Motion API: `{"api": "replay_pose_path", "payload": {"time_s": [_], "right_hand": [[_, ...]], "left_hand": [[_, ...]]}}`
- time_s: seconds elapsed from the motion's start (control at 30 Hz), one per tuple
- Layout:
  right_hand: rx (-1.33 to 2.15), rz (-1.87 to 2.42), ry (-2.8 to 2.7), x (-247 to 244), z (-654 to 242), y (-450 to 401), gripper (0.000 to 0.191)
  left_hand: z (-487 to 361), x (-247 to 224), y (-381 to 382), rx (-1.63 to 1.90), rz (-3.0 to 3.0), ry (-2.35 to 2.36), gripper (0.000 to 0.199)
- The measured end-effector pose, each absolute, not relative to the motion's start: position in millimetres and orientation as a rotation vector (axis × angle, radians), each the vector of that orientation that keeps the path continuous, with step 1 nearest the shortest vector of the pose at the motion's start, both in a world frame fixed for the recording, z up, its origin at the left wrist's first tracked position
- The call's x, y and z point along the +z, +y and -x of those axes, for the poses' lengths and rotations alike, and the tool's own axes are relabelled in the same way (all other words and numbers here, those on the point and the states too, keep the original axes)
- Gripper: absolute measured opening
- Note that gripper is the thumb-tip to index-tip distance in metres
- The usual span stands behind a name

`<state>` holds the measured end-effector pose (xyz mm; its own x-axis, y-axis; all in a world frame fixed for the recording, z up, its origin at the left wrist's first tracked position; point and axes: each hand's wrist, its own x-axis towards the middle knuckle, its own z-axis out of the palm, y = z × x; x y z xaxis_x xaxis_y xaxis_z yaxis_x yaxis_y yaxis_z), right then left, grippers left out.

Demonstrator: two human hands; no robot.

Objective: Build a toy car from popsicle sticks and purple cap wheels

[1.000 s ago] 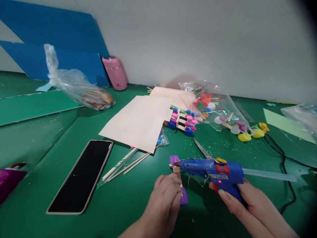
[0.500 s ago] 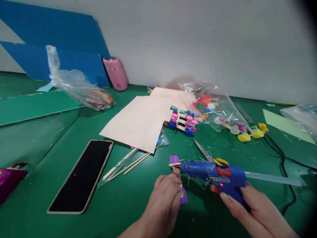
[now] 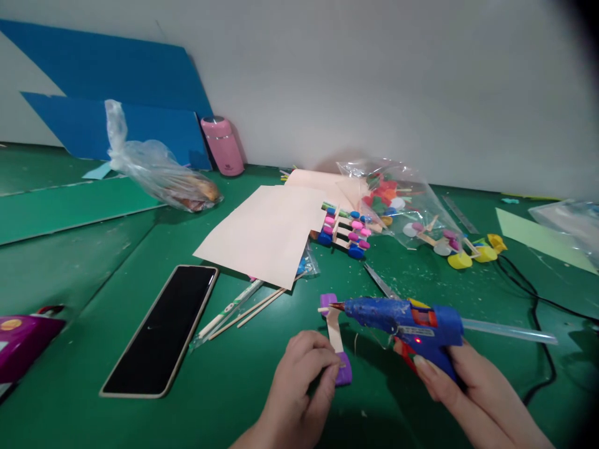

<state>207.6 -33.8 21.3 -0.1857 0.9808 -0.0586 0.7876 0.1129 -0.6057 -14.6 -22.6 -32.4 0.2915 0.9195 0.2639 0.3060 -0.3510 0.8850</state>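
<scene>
My right hand [image 3: 463, 380] is wrapped round the handle of a blue glue gun [image 3: 397, 318], whose clear glue stick juts out to the right. The gun's nozzle points left, at the upper end of a small craft piece [image 3: 334, 330]: a pale wooden strip with a purple block [image 3: 328, 302] at the top and another purple block [image 3: 344, 371] at the bottom. A short stick lies across the upper block. My left hand [image 3: 304, 383] pinches a small stick at the lower block with thumb and fingertips.
A phone [image 3: 161, 330] lies at the left, beside thin sticks [image 3: 257, 308] and a cream sheet [image 3: 266, 231]. Scissors [image 3: 381, 280] lie behind the gun. Further back are small wheeled models [image 3: 346, 231], a clear bag [image 3: 397, 193] and a pink bottle [image 3: 223, 146]. A black cable [image 3: 536, 318] runs at the right.
My left hand has slid down the strip to its lower end, uncovering the middle. The glue gun has shifted slightly, its nozzle still at the upper block.
</scene>
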Motion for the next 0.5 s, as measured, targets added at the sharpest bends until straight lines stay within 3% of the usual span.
{"api": "replay_pose_path", "payload": {"time_s": [0.27, 0.5], "right_hand": [[0.661, 1.728, -2.134, 23.7, -204.3, -35.4, 0.031], [0.678, 1.856, -1.995, 24.7, -200.5, -43.3, 0.038]], "left_hand": [[35.2, -2.5, -15.1, 1.025, -1.003, 1.394, 0.012], [39.2, -1.2, -9.0, 1.105, -0.617, 1.289, 0.011]]}}
